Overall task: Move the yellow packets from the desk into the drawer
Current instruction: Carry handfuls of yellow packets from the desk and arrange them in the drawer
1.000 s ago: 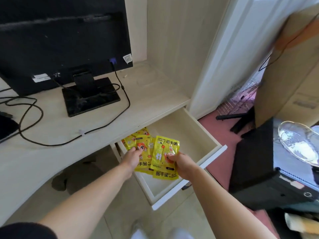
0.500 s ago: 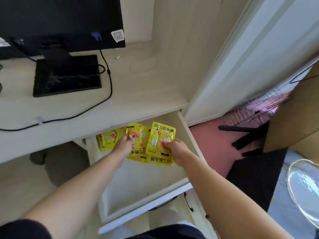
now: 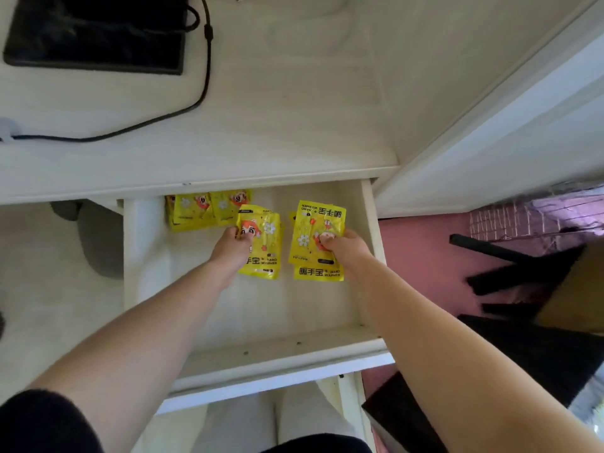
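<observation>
Well, at the upper left a flat black monitor base (image 3: 94, 31) sits on the pale wooden desk (image 3: 277, 125). Below the desk edge, the white open drawer (image 3: 140, 256) holds a pile of yellow foil packets (image 3: 196, 210) in its back left corner. Mid-frame, the left hand (image 3: 232, 246) pinches one yellow packet (image 3: 266, 243) over the drawer. Just right of it, the right hand (image 3: 343, 246) grips two overlapped packets (image 3: 313, 230), fingers curled. Further right lies pink floor (image 3: 418, 256).

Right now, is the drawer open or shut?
Open. The drawer is pulled out from under the desk, its inside showing, with yellow packets lying at the back.
</observation>
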